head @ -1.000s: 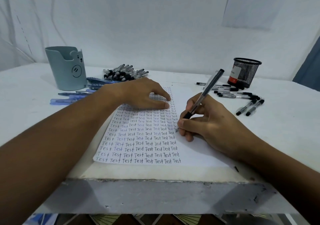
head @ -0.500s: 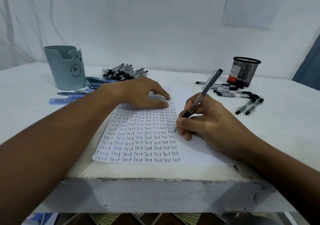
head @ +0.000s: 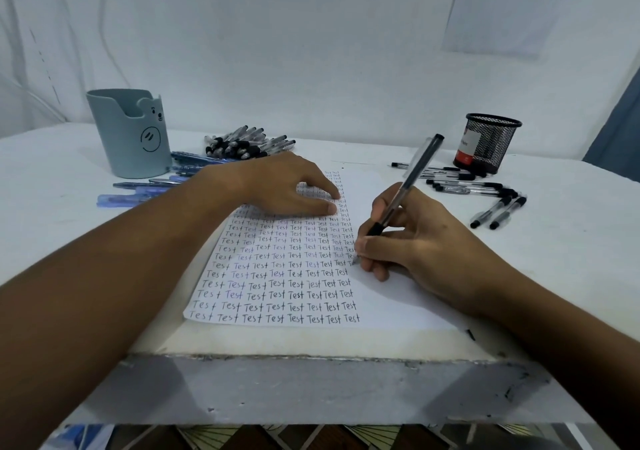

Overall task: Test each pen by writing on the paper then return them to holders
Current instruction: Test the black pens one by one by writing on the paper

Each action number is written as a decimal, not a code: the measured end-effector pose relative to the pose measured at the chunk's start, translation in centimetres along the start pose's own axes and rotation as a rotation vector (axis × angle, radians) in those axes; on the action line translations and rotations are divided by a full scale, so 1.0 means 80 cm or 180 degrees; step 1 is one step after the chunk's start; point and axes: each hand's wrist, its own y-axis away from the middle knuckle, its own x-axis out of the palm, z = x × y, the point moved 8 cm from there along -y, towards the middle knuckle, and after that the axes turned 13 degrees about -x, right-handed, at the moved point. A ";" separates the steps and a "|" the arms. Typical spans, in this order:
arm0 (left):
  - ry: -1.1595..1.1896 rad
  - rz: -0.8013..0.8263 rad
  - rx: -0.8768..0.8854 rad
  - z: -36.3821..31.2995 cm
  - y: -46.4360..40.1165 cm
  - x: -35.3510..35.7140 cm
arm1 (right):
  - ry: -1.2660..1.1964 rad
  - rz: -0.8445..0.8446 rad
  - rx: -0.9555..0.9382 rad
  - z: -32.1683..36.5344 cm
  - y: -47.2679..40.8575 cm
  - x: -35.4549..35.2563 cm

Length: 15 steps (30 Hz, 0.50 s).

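**A:** Why is the left hand (head: 291,190) flat on the paper (head: 398,297)?

**B:** Fingers straight, palm down on the upper rows: it pins the sheet so it won't slide under the stroke. It grips nothing.

**A:** And the right hand (head: 415,242)?

**B:** Curled round a black pen (head: 405,190), pinched low near the tip, barrel tilted up and away. The tip meets the paper at the end of a row of "Test", beginning another word in the column to the right, by the look of it.

**A:** Where do the pens go afterwards?

**B:** Two holders stand at the back: a blue cup (head: 130,134) on the left, a mesh cup (head: 490,143) on the right. Neither shows pens inside. Black pens (head: 478,186) lie loose just beside the mesh cup, another heap (head: 242,145) and blue pens (head: 138,190) near the blue one.

**A:** Sorted by colour?

**B:** Likely, with piles kept within reach of each hand. Which are tested, I cannot tell.
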 end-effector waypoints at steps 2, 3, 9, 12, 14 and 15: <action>-0.0007 0.0001 0.0002 0.000 0.000 0.001 | -0.0043 -0.0026 0.0010 0.000 0.000 -0.001; -0.0002 0.0010 -0.0003 0.001 -0.001 0.001 | -0.0084 -0.0079 0.0011 -0.001 0.000 -0.003; -0.0006 0.0018 -0.0016 0.002 -0.002 0.001 | -0.0035 -0.0069 0.0008 -0.002 -0.001 -0.002; -0.0006 0.0015 0.0001 0.002 -0.002 0.001 | -0.0079 -0.0081 0.0010 -0.003 -0.001 -0.003; 0.0009 0.0012 0.0006 0.003 -0.002 0.001 | -0.0109 -0.0088 0.0028 -0.003 -0.001 -0.003; 0.0023 0.0011 0.0003 0.003 -0.001 0.000 | -0.0133 -0.0106 0.0031 -0.004 -0.001 -0.004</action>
